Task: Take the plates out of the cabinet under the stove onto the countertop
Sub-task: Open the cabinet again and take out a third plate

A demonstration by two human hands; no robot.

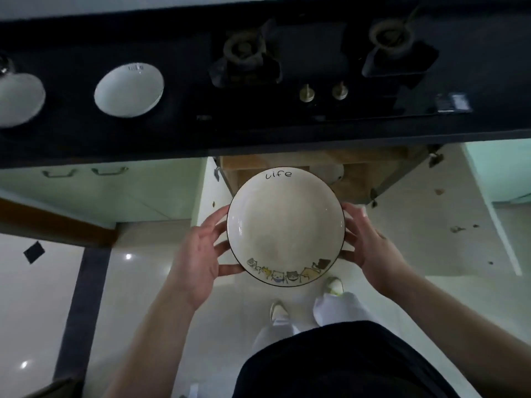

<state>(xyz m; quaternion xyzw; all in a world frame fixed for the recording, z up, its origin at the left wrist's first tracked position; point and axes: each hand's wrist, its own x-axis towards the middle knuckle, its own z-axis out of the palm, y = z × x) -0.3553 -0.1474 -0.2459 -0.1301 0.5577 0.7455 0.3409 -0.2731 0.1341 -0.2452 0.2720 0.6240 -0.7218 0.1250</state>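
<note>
A white plate (286, 225) with the word "life" and a row of cartoon cats on its rim hangs level in front of the open cabinet (370, 179) under the stove. My left hand (198, 254) grips its left edge and my right hand (370, 248) grips its right edge, fingers curled under the rim. A matching white plate (129, 91) lies on the black countertop (172, 133) at the left. Another white dish (20, 99) lies further left, cut off by the frame's edge. Inside the cabinet something white (334, 172) shows behind the held plate.
The stove has two burners (244, 50) (390, 35) and two knobs (307, 93) on the countertop's right half. An open cabinet door (500, 173) stands at the right. My feet (333, 285) are on the tiled floor below. Pale green drawers (86, 182) sit at the left.
</note>
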